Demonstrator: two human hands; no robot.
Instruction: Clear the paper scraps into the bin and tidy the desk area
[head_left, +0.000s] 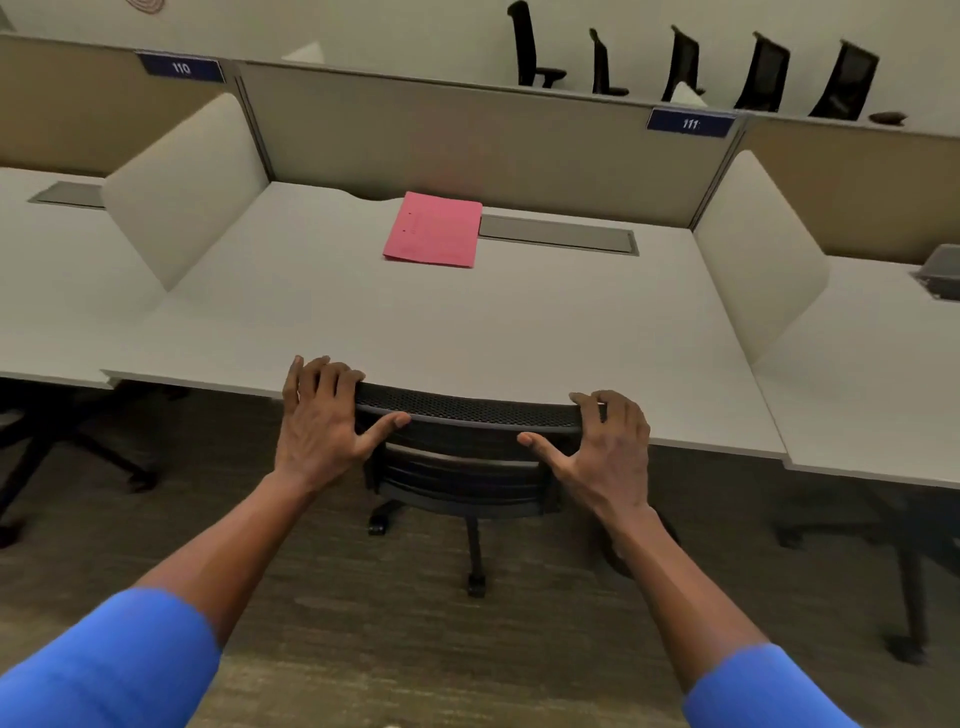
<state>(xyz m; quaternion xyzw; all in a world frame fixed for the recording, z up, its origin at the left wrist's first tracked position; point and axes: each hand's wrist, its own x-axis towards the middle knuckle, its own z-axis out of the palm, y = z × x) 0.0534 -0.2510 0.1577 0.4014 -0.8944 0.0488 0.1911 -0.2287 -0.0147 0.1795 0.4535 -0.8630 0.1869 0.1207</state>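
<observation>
A black mesh office chair (462, 457) stands pushed in against the front edge of the white desk (415, 322). My left hand (322, 410) grips the left end of the chair's backrest top, fingers over it and thumb underneath. My right hand (605, 447) holds the right end the same way. A pink folder (434, 229) lies flat near the back of the desk. No paper scraps and no bin are in view.
A grey cable hatch (558, 235) sits in the desk right of the folder. White side dividers (187, 182) (758, 249) flank the desk, with a beige back panel (467, 135). Neighbouring desks lie left and right. Several black chairs (685, 67) stand beyond the panel.
</observation>
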